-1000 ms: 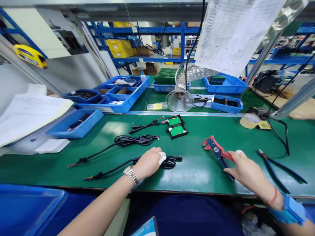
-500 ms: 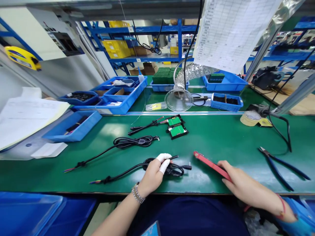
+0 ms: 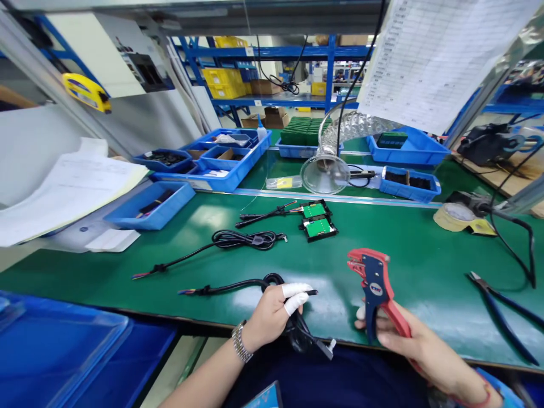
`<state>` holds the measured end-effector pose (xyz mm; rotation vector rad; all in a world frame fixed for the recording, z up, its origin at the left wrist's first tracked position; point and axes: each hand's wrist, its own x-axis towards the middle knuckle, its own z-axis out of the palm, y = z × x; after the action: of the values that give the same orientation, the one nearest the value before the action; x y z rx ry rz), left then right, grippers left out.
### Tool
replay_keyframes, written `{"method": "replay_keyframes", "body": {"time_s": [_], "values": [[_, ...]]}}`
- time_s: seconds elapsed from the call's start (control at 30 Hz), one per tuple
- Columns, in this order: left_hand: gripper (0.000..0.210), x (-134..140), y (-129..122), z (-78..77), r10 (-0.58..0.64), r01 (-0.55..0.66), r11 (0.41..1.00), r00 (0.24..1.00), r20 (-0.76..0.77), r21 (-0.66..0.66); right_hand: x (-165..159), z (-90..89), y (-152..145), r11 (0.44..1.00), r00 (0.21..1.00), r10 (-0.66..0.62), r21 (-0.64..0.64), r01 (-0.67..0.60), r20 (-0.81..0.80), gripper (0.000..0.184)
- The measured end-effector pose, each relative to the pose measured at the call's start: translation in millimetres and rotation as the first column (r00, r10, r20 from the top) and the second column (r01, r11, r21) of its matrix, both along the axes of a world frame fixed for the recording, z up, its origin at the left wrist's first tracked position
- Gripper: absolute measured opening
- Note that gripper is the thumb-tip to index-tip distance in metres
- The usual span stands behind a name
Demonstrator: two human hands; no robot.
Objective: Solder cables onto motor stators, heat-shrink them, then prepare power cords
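My left hand (image 3: 276, 314), with white covers on thumb and finger, pinches a black cable (image 3: 238, 285) close to its cut end. The cable's coil hangs under the hand toward the table's front edge, and its coloured wire ends lie to the left. In my right hand (image 3: 406, 334) is a red and blue wire stripper (image 3: 376, 283), raised with its jaws toward the left. The two hands are apart, and the stripper does not touch the cable. Behind them lie a second coiled black cable (image 3: 244, 239) and two green circuit boards (image 3: 318, 220) in black housings.
Cutting pliers (image 3: 495, 306) lie at the right, near a tape roll (image 3: 459, 215). A clear fume hood (image 3: 325, 174) stands behind the boards. Blue bins (image 3: 155, 212) and papers (image 3: 63, 192) occupy the left side. A printed sheet (image 3: 437, 62) hangs at upper right.
The wire stripper has turned upright, its blue side now showing. My left hand has lifted the cable end and drawn the coil toward the front edge. The view has swung slightly left.
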<state>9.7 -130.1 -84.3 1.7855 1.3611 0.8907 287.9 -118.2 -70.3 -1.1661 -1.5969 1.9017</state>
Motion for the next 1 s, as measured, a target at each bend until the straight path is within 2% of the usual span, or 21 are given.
{"method": "replay_keyframes", "body": {"time_s": [0.1, 0.23, 0.3, 0.4, 0.5, 0.63, 0.83, 0.9, 1.0], "values": [[0.027, -2, 0, 3.5, -0.084, 0.084, 0.996, 0.994, -0.064, 0.01, -15, -12.3, -7, 0.999, 0.99, -0.021, -0.029, 0.017, -0.138, 0.042], [0.02, -2, -1, -0.7, -0.197, 0.204, 0.978, 0.97, -0.144, 0.038, -25, -20.5, -10, 0.993, 0.994, -0.056, 0.095, 0.065, -0.095, 0.035], [0.019, 0, -4, -7.2, -0.172, 0.193, 0.977, 0.965, -0.198, 0.089, -26, -21.6, -13, 0.98, 0.991, -0.124, 0.15, 0.131, -0.051, 0.034], [0.022, 2, -10, -13.9, -0.016, 0.062, 0.983, 0.967, -0.253, 0.176, -27, -23.8, -18, 0.962, 0.983, -0.181, 0.203, 0.181, -0.019, 0.031], [0.025, 1, -14, -9.5, 0.078, -0.054, 0.99, 0.981, -0.18, 0.131, -35, -24.7, -18, 0.958, 0.988, -0.144, 0.242, 0.154, -0.06, 0.033], [0.031, 0, -14, 5.6, -0.02, 0.021, 1.0, 0.995, -0.097, 0.01, -60, -17.8, -9, 0.921, 0.988, -0.098, 0.366, 0.134, -0.116, 0.029], [0.037, 1, -13, 11.7, -0.1, 0.099, 0.995, 0.988, -0.12, -0.013, -91, -2.3, 5, 0.823, 0.989, -0.136, 0.55, 0.143, -0.054, 0.022], [0.035, -1, -14, 10.0, -0.12, 0.119, 0.993, 0.985, -0.122, -0.014, -95, -0.6, 9, 0.833, 0.988, -0.147, 0.533, 0.147, -0.044, 0.018], [0.025, -7, -16, 6.2, -0.181, 0.181, 0.983, 0.977, -0.116, -0.008, -102, -2.4, 14, 0.915, 0.985, -0.141, 0.366, 0.169, -0.101, 0.015]]}}
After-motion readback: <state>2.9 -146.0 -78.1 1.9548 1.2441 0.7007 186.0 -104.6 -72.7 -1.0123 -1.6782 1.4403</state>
